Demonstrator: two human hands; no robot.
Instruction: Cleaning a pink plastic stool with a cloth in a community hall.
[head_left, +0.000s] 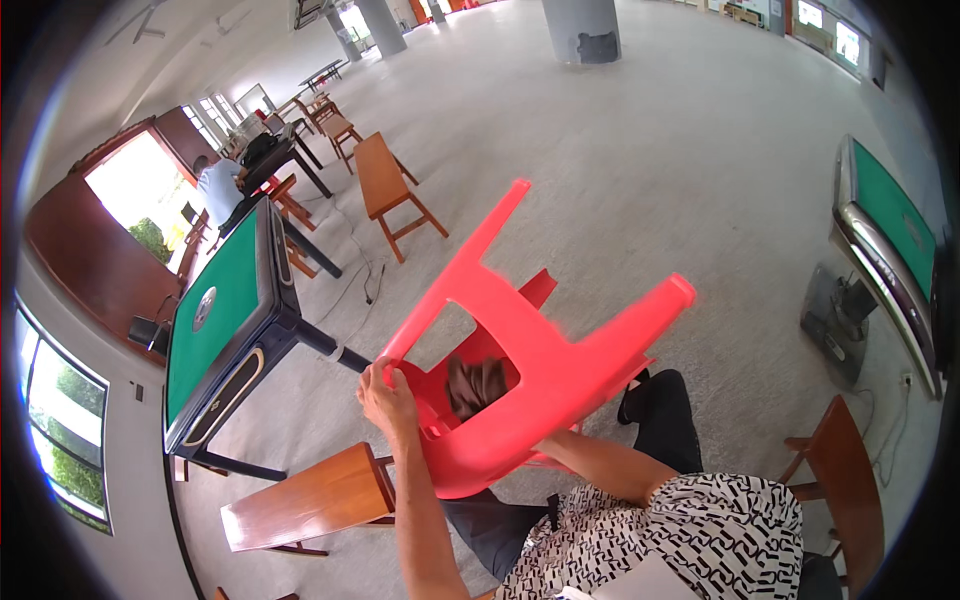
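A red plastic stool (540, 360) is held tilted in front of me, its legs pointing up and away. My left hand (390, 397) grips its left edge, thumb and fingers wrapped over the plastic. Through the opening in the stool's near side I see a crumpled dark brown cloth (476, 386), slightly blurred, against the inside. My right forearm reaches in behind the stool from the lower right. The right hand itself is hidden there, and whether it holds the cloth cannot be seen.
A green-topped mahjong table (232, 300) stands at left, another (892, 202) at right. Wooden benches stand at lower left (315, 495) and ahead (382, 176). A wooden chair (840, 480) is at lower right. Cables (367, 277) cross the floor. A person (220, 187) sits farther off.
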